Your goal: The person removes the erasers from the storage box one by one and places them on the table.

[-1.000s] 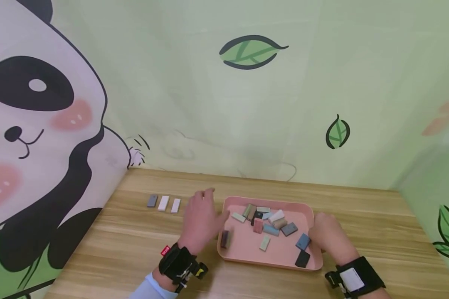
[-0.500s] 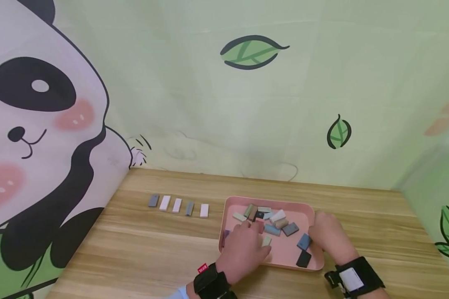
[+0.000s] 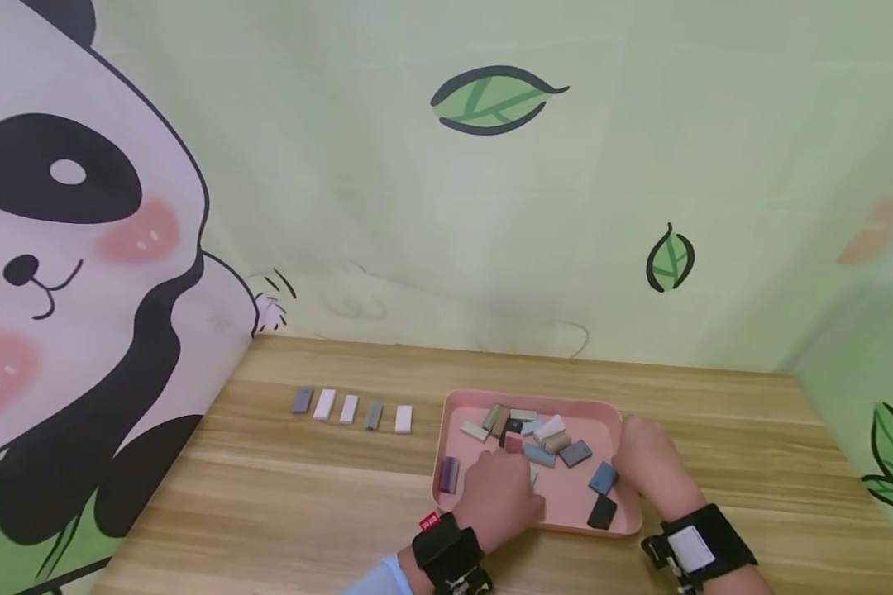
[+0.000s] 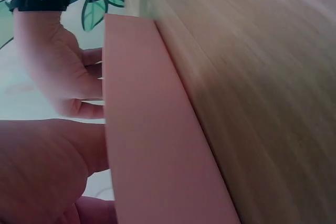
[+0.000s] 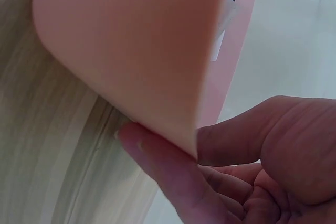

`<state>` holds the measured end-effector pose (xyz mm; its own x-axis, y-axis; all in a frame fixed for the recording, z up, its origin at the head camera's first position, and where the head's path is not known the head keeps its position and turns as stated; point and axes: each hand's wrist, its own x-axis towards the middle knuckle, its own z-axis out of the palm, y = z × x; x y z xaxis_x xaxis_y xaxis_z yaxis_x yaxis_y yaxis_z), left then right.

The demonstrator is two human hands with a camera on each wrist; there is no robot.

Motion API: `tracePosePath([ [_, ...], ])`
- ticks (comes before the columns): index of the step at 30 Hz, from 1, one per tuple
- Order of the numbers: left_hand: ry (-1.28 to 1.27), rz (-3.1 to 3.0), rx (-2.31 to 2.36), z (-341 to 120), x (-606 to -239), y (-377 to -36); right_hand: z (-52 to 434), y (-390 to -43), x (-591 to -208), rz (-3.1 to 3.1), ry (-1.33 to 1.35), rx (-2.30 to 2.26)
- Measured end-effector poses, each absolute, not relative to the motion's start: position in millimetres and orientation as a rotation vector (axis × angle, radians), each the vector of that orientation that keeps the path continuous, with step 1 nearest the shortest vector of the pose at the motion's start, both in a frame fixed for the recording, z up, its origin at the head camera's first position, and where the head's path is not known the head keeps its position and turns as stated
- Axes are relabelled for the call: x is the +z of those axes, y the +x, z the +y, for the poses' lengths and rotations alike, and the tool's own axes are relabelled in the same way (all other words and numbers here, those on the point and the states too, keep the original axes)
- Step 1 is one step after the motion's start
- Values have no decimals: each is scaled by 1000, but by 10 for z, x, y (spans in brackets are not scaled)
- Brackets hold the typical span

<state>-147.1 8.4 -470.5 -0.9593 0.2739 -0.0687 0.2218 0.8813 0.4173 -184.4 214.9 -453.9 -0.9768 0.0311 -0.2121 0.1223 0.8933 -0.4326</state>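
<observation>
A shallow pink tray (image 3: pixel 565 500) holds a heap of small rectangular blocks in several colours. My left hand (image 3: pixel 494 500) reaches over the tray's front wall, knuckles up, beside a reddish-pink block (image 3: pixel 514 441) and a partly covered pale green block (image 3: pixel 533 477). In the left wrist view the tray wall (image 4: pixel 152 124) hides its fingertips, and I cannot tell whether they hold a block. My right hand (image 3: pixel 651 463) grips the tray's right edge; in the right wrist view its thumb (image 5: pixel 231 140) lies inside the rim and a finger (image 5: pixel 157 156) underneath.
Left of the tray, a spaced row on the wooden table (image 3: pixel 268 504) runs from a dark grey block (image 3: pixel 302 401) to a white block (image 3: pixel 403 419). A purple block (image 3: pixel 447 475) lies at the tray's left wall, a black block (image 3: pixel 602 511) near its front right corner.
A grey-green and a white block have joined the row's right end. My left hand has moved from beside the row into the tray, then slightly right. The right hand stays on the tray edge.
</observation>
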Motion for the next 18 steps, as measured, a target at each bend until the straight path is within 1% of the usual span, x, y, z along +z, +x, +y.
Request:
tracePosePath([
  [12, 481, 3043, 329, 158, -4745, -1543, 2147, -1845, -4522, 2850, 142, -669],
  [18, 595, 3033, 359, 104, -4763, -1538, 2151, -1845, -4533, 2848, 140, -684],
])
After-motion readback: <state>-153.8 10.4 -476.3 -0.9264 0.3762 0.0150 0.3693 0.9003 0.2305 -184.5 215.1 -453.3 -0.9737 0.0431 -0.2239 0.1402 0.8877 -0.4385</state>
